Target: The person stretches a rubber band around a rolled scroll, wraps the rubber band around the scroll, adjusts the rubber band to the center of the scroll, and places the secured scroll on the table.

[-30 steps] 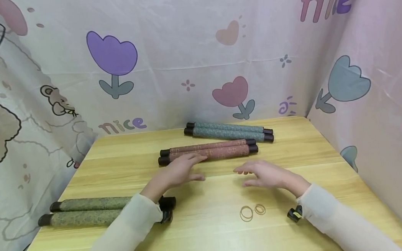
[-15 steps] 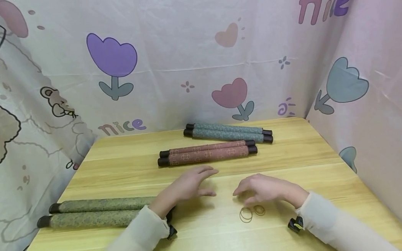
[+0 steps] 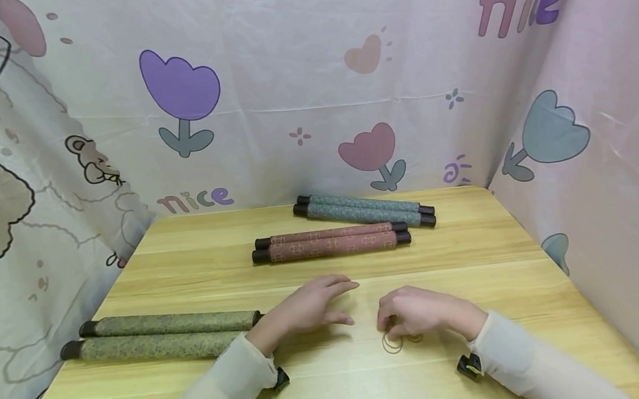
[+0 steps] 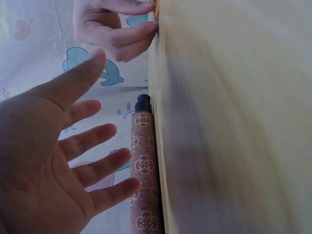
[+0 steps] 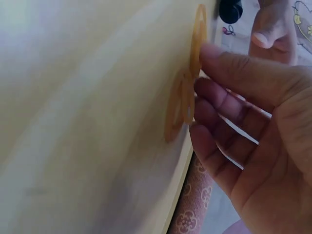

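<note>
So the rubber bands (image 5: pixel 184 102) are lying flat on the tabletop (image 3: pixel 336 381) right under the right hand (image 3: pixel 416 311), just on the near side of its knuckles. They're round loops in two little bunches side by side, so no real long axis to speak of. Right hand's clearly the nearer one: fingers bent, thumb a bit apart, no visible pinch, and can't tell if it's actually touching. Left hand (image 3: pixel 309 304) is off to the left, fingers spread, holding nothing. Red rolls (image 3: pixel 332 246) sit on the far side, running left to right. Readable stuff: the curtain (image 3: pixel 267 56) says "nice" at left, again at far right (partly lost in a fold), plus a warped "HAPPY", looks like. Can't make out any brands.
</note>
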The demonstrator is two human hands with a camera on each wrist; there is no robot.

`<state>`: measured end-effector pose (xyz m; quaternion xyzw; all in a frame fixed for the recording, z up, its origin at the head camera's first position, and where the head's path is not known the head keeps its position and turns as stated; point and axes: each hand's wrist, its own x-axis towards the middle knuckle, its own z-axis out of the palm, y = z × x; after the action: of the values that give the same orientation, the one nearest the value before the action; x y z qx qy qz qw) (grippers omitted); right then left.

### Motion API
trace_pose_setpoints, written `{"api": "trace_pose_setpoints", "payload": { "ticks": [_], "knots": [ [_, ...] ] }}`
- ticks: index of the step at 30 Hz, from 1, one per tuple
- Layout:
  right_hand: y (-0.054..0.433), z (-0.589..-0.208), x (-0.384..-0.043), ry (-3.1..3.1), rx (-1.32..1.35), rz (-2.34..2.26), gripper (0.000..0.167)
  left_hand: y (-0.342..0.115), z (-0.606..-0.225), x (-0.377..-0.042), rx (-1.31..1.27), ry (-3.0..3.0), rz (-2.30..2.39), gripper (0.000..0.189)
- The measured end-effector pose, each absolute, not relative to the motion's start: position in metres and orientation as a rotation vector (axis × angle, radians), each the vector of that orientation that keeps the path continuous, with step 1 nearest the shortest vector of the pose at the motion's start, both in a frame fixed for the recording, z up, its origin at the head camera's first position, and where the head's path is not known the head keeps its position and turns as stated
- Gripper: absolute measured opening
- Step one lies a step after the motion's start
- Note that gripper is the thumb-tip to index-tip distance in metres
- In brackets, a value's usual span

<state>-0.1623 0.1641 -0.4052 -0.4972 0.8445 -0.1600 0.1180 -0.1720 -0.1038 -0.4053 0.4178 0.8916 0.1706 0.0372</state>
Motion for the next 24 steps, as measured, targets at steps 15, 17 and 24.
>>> {"api": "trace_pose_setpoints", "payload": {
  "ticks": [15, 17, 24],
  "knots": [
    [0.156, -0.404, -0.169, 2.575, -1.440, -0.509, 0.009, -0.097, -0.397, -0.168, 1.230, 2.731, 0.577, 0.070],
    [0.154, -0.404, -0.172, 2.619, -1.426, -0.547, 0.008, -0.094, -0.397, -0.167, 1.213, 2.738, 0.594, 0.069],
    [0.143, -0.398, -0.179, 2.820, -1.386, -0.723, 0.005, -0.087, -0.397, -0.166, 1.086, 2.773, 0.684, 0.061]
  ]
}}
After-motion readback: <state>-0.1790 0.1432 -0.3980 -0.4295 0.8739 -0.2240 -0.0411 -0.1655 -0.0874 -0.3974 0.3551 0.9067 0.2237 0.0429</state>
